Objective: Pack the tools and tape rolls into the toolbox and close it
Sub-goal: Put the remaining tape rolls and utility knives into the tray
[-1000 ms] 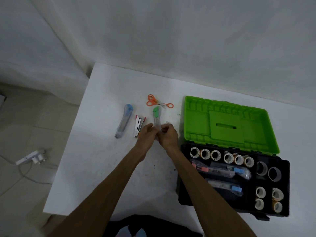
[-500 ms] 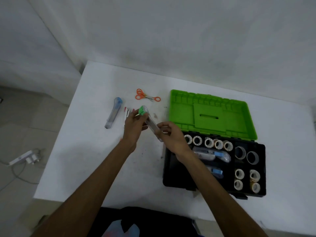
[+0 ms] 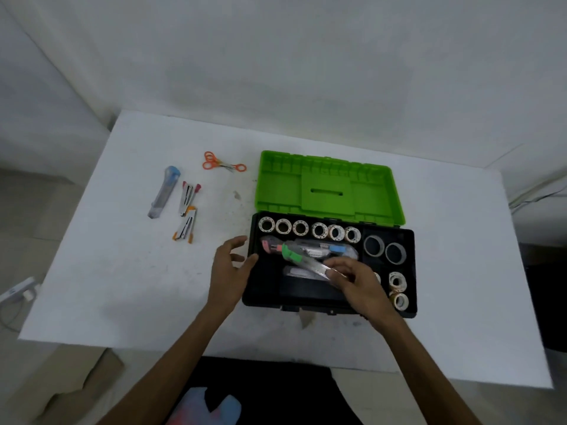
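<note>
The black toolbox (image 3: 408,308) lies open on the white table, its green lid (image 3: 328,188) folded back. My right hand (image 3: 356,280) grips a clear cutter with a green end (image 3: 302,260) and holds it over the box's middle compartment, above other cutters. My left hand (image 3: 228,268) hovers with fingers spread at the box's left wall, holding nothing. Several tape rolls (image 3: 306,228) line the back row, with more on the right. A blue-capped cutter (image 3: 164,191), two staplers (image 3: 187,210) and orange scissors (image 3: 224,165) lie on the table to the left.
The white table (image 3: 122,286) ends in a front edge near my body and a left edge beside the floor. A white plug and cord (image 3: 18,291) lie on the floor at the left. A cardboard box (image 3: 73,384) sits below the table's front-left corner.
Both hands lifted the green-ended cutter from the table and carried it right. My left hand has let go; my right hand now holds it over the open toolbox.
</note>
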